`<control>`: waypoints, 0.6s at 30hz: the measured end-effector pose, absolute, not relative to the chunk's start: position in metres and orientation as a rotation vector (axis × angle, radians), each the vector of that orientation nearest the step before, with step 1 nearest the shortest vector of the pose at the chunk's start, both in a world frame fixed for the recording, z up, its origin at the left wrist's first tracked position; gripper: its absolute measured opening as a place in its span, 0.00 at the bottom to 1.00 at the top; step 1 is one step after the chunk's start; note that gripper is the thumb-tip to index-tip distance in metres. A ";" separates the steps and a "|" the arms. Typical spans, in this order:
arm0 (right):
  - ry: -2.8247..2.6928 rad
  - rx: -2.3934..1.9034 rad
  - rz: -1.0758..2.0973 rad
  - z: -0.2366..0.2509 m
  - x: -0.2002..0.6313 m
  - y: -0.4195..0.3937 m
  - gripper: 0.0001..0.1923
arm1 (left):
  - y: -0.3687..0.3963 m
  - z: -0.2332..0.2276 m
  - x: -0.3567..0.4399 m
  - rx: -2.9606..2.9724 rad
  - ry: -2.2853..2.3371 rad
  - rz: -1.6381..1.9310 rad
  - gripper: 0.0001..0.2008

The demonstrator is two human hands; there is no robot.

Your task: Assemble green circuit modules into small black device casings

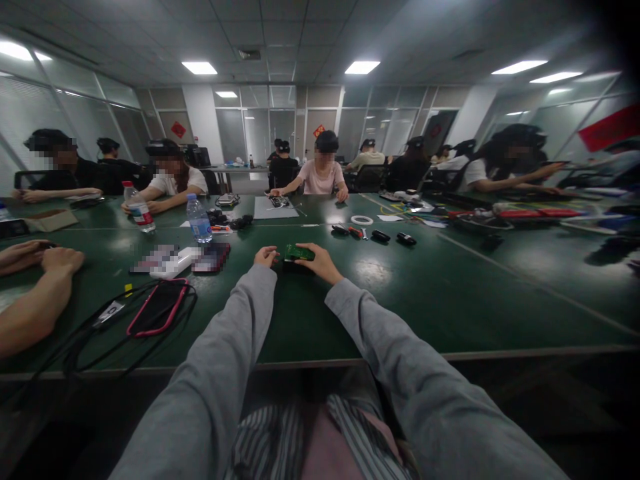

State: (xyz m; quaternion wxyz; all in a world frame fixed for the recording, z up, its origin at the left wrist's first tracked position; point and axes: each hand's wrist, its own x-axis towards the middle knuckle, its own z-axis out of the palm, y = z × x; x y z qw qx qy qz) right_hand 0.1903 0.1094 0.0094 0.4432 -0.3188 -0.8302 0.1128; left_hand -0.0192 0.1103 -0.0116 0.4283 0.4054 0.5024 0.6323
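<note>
Item: small green circuit board (299, 252), centre of the frame, lying on the dark green table (400, 300) with a dark part under or beside it that is too small to make out.

Left hand (265, 256): just left of the board, fingers curled, fingertips at the board's left end; whether it pinches the board or only touches it cannot be told. Grey sleeve runs down to the lower left of centre.

Right hand (323, 262): just right of the board, thumb and fingers closed on its right end, grasping it. Grey sleeve runs down to the lower right.

Nearby, left of centre: a dark flat case (213, 257) and a white box (175, 262), side by side, near the left hand. Lower left: a black pouch with pink edging (159, 308), with black cables (90, 340) looped around it.

Upper left of centre: two clear water bottles, one with a blue label (199, 219), one with a red label (140, 211), both upright, well apart from the hands.

Above centre: a grey sheet (275, 208), and to its right a roll of white tape (361, 220) and several small dark tools (380, 235) in a row.

Left edge of the frame: a co-worker's bare forearms (35, 293) resting on the table. Far side of the table: several seated people wearing dark headgear, hands on the tabletop.

Right of the frame: red and black items on the table, too blurred to identify.
</note>
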 end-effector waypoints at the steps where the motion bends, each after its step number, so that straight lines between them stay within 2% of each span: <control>1: -2.057 -0.787 0.290 0.008 0.192 0.111 0.27 | 0.110 -0.011 -0.019 1.011 1.251 1.579 0.08; 9: -2.100 -0.952 0.152 0.006 0.248 0.123 0.27 | 0.113 -0.013 -0.021 1.013 1.268 1.546 0.08; 18: -1.697 -1.629 -0.360 -0.013 0.473 0.139 0.28 | 0.124 -0.028 -0.029 1.115 1.292 1.523 0.08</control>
